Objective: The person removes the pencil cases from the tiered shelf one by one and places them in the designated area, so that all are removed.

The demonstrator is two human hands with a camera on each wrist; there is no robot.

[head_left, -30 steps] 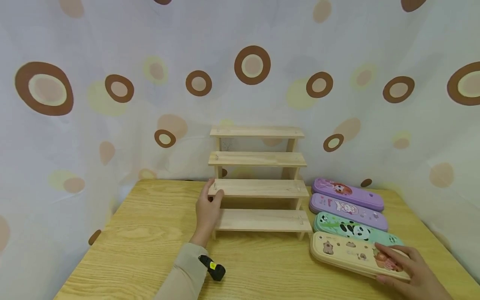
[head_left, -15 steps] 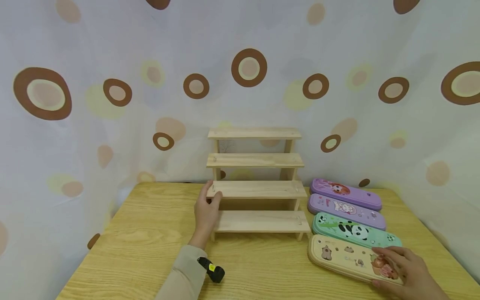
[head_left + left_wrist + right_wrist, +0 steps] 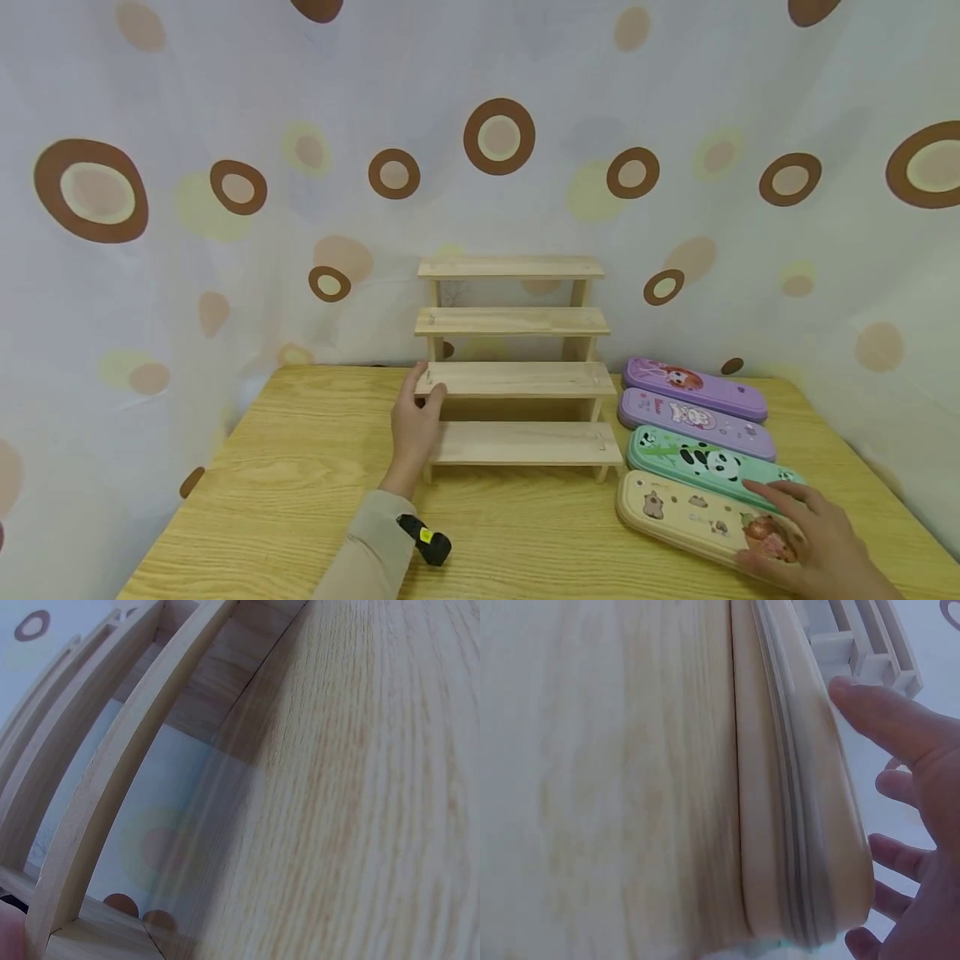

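Note:
A four-tier wooden display stand (image 3: 525, 379) stands at the back middle of the table. My left hand (image 3: 414, 427) grips the left end of its second tier from the bottom, thumb on the front edge. To the right lies a cream pencil case (image 3: 675, 510) with animal pictures, flat on the table. Over its right end hovers my right hand (image 3: 821, 537), fingers loosely spread. The right wrist view shows the thumb (image 3: 892, 720) at the edge of the case's lid and the other fingers apart from the case.
Behind the cream case lie a green panda pencil case (image 3: 675, 454), a light purple one (image 3: 652, 410) and a darker purple one (image 3: 705, 392), roughly parallel. A patterned curtain (image 3: 570, 83) hangs behind the wood-grain table (image 3: 285, 500).
The cream pencil case has come down slightly, toward the front, and now lies flat. My right hand has loosened from it and its fingers have spread. The left hand keeps its place on the stand.

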